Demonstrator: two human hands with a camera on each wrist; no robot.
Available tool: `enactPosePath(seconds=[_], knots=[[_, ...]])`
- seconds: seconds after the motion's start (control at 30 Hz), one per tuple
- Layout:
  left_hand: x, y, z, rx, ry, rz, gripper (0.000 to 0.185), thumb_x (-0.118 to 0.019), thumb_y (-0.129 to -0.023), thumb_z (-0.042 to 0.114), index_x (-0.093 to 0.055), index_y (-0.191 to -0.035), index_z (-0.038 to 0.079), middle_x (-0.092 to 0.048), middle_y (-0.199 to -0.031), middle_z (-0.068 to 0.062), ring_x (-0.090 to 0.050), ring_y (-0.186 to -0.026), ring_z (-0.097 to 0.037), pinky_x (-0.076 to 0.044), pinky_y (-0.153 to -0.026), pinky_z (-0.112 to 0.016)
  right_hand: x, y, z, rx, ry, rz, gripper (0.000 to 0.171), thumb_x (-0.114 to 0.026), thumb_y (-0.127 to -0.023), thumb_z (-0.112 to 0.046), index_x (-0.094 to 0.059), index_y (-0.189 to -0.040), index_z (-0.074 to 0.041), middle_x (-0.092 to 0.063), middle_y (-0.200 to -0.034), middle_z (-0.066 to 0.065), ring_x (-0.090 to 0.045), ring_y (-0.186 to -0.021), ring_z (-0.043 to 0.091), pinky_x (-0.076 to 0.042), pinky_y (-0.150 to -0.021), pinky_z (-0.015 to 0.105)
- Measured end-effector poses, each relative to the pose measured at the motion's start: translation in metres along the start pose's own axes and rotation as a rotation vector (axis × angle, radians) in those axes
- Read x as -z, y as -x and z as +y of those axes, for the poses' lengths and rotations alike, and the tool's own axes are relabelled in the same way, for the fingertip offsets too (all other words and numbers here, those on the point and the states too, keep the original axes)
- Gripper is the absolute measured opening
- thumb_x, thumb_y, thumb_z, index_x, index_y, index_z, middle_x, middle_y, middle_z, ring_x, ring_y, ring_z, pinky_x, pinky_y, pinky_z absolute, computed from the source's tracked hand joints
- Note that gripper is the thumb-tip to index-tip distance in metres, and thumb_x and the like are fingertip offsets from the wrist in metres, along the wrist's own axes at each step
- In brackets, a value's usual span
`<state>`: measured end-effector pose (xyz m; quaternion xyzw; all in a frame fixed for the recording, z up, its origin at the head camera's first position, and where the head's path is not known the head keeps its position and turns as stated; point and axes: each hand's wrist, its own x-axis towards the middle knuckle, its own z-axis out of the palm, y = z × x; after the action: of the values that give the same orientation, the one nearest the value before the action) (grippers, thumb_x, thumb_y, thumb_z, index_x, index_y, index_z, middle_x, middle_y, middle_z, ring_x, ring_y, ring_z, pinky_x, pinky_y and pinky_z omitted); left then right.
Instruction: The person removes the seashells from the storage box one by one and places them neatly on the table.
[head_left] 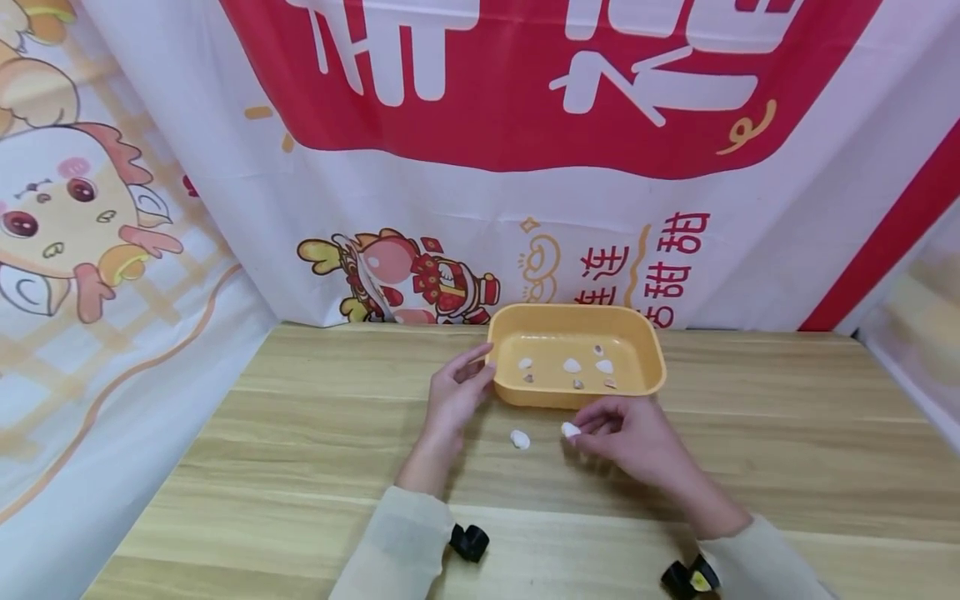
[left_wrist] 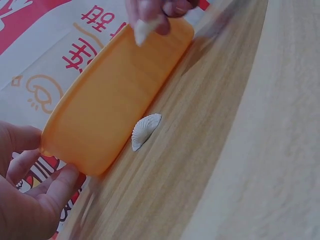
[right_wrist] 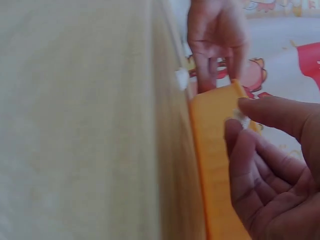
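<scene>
Left hand (head_left: 455,392) steadies tray (head_left: 502,390) rim; right hand (head_left: 628,433) pinches shell (head_left: 570,430).

Both forearms wear pale cream long sleeves of soft knit — left sleeve (head_left: 401,546) at 7 o'clock in the head view, right sleeve (head_left: 757,562) at 5 o'clock. Black wrist-mounted camera (head_left: 468,542) beside the left cuff; black unit with yellow mark (head_left: 692,577) at the right cuff. Hands bare — no rings seen.
</scene>
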<state>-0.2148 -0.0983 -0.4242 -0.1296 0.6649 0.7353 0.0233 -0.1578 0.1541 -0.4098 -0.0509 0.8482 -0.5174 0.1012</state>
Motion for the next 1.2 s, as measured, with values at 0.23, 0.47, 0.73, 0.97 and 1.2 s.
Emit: enactPosePath(seconds=[0.23,0.47,0.73,0.97,1.2], knots=[[0.001,0.0,-0.001,-0.002,0.01,-0.014,0.039,-0.072,-0.102,0.01,-0.072,-0.14,0.02,-0.067,-0.145,-0.014,-0.065,-0.132,-0.027,-0.061,-0.112,-0.04,-0.005,-0.005,0.008,-0.039,0.011,-0.018,0.024,-0.09,-0.084,-0.011,-0.078,-0.103,-0.002,-0.075,-0.09,0.01,-0.07,-0.074,0.019,-0.065,-0.061,0.03],[0.0,-0.001,-0.002,-0.007,0.019,-0.009,0.039,-0.072,-0.102,0.01,-0.072,-0.14,0.019,-0.067,-0.143,-0.014,-0.066,-0.13,-0.027,-0.061,-0.112,-0.04,-0.004,-0.007,0.01,-0.056,0.036,-0.008,0.023,-0.089,-0.085,-0.011,-0.078,-0.103,-0.002,-0.076,-0.092,0.009,-0.069,-0.076,0.018,-0.064,-0.062,0.029],[0.0,-0.001,-0.002,-0.001,0.018,-0.002,0.036,-0.072,-0.102,0.011,-0.074,-0.137,0.023,-0.068,-0.142,-0.013,-0.066,-0.129,-0.026,-0.061,-0.111,-0.038,-0.007,-0.007,0.012,-0.028,0.068,0.006,0.022,-0.089,-0.083,-0.01,-0.078,-0.101,-0.003,-0.076,-0.09,0.008,-0.068,-0.073,0.018,-0.062,-0.06,0.028],[-0.001,-0.003,-0.003,-0.005,0.025,-0.006,0.038,-0.072,-0.102,0.01,-0.074,-0.138,0.021,-0.068,-0.142,-0.013,-0.067,-0.128,-0.026,-0.062,-0.11,-0.037,-0.009,-0.01,0.011,0.006,0.139,0.022,0.027,-0.095,-0.081,-0.019,-0.079,-0.098,-0.006,-0.076,-0.087,0.005,-0.067,-0.075,0.015,-0.057,-0.061,0.023],[-0.001,-0.002,-0.004,-0.015,0.027,-0.003,0.037,-0.073,-0.102,0.01,-0.074,-0.137,0.021,-0.069,-0.142,-0.014,-0.066,-0.129,-0.026,-0.061,-0.111,-0.038,-0.011,-0.012,0.014,0.019,0.204,0.03,0.022,-0.094,-0.082,-0.022,-0.08,-0.095,-0.011,-0.075,-0.085,0.001,-0.066,-0.077,0.014,-0.054,-0.063,0.022]])
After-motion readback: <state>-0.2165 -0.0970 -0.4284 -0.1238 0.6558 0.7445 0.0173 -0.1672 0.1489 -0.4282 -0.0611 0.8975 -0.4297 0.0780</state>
